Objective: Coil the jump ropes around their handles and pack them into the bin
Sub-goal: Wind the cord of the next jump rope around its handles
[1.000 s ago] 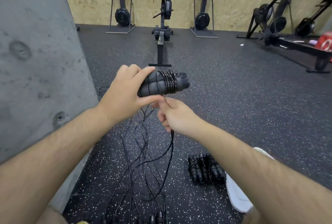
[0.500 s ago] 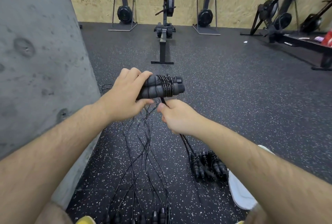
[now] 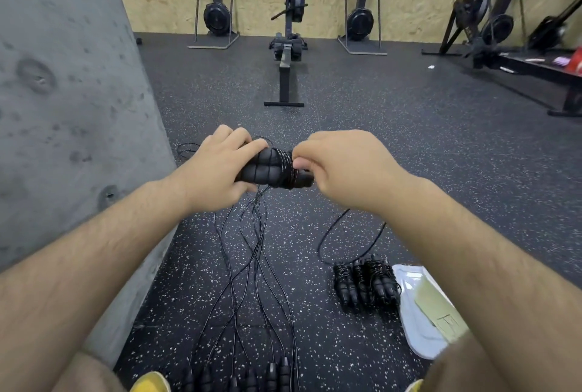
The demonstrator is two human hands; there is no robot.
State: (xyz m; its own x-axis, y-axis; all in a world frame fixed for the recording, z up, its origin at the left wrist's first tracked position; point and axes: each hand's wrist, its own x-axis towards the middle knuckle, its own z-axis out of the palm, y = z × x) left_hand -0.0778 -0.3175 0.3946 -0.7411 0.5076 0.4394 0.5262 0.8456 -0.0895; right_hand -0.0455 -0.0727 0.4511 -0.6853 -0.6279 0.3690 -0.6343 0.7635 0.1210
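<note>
My left hand (image 3: 217, 168) grips a pair of black foam jump rope handles (image 3: 261, 168) held together, with thin black rope wound around their right part. My right hand (image 3: 343, 165) is over the right end of the handles and pinches the rope (image 3: 333, 228), whose loose loop hangs down to the floor. Several uncoiled ropes (image 3: 252, 265) lie stretched on the floor below, their handles (image 3: 252, 376) near my feet. A few coiled bundles (image 3: 365, 281) lie together at lower right. No bin is in view.
A grey concrete wall (image 3: 63, 108) runs close on the left. A white lid-like object with a green sheet (image 3: 422, 309) lies beside the coiled bundles. A rowing machine (image 3: 288, 45) stands ahead; other gym machines line the plywood back wall and right side.
My right hand rose from below the handles to over their right end, carrying the rope round them. The loose rope loop now lies further right on the floor.
</note>
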